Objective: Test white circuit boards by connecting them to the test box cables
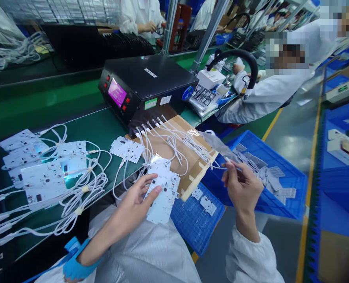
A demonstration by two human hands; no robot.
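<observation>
Head view: a stack of white printed circuit panels [162, 202] rests in the left hand [135, 206], with the fingers curled under its edge and the thumb pressed on top, a grip that seems meant to keep the thin sheets together. The right hand [242, 188] is apart from it, above a blue plastic crate [283, 198], with thumb and forefinger pinching a small white plug [228, 159]. A clear plastic film [217, 143] runs up from beside those fingertips, though it is hard to tell whether it is held too. White cables [146, 147] fan out from the front of a black test unit [147, 78] across a brown cardboard sheet [162, 148], probably spread apart so that each lead stays separate and within reach. The unit's pink screen [117, 92] is lit. To the left on the green surface [59, 104], more panels with coiled cables [53, 177] lie together. Below the held stack sits a blue perforated tray [194, 224] with small white pieces [208, 205] on it. Beyond the unit, a co-worker's sleeve [268, 94] reaches toward a black gooseneck hose [239, 59].
</observation>
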